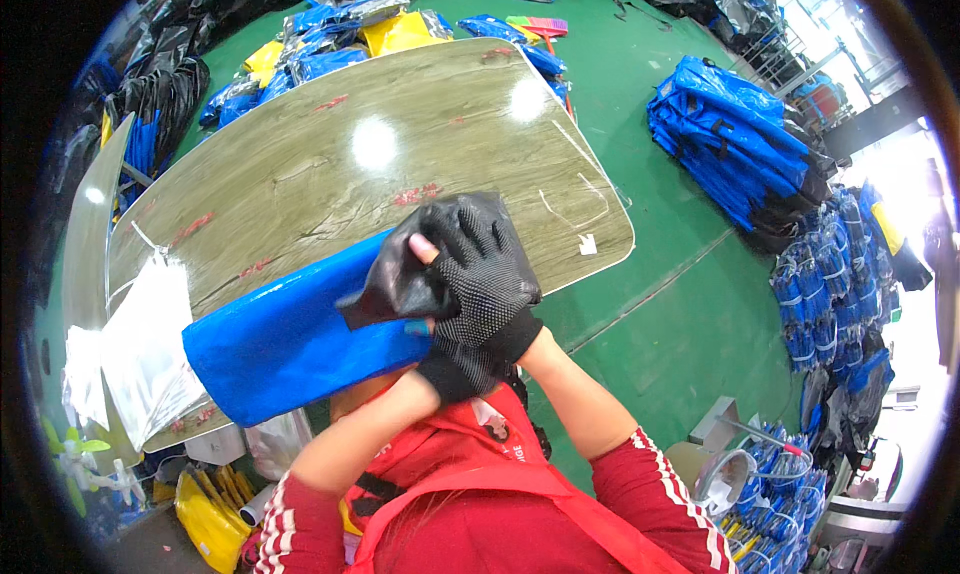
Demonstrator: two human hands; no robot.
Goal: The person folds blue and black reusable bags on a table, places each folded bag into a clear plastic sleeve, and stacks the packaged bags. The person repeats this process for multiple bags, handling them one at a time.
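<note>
A folded plastic-coated sheet, blue (300, 329) with a dark grey end (405, 279), lies along the near edge of the wood-patterned table (310, 184). Both my hands wear black dotted gloves with bare thumb tips, and they cross at the sheet's grey end. On top, my right hand (487, 289) curls its fingers over the bunched grey part, its thumb pressed against it. Underneath it is my left hand (465, 366), gripping the sheet's near side. Its thumb tip shows beside the blue part, while its other fingers are mostly hidden.
Clear plastic bags (150, 344) sit at the table's left end. Blue and yellow packages (340, 39) are heaped beyond the table. A blue stack (725, 139) stands on the green floor (640, 234) to the right, near bundled blue pieces (830, 284). Yellow pieces (210, 519) lie below left.
</note>
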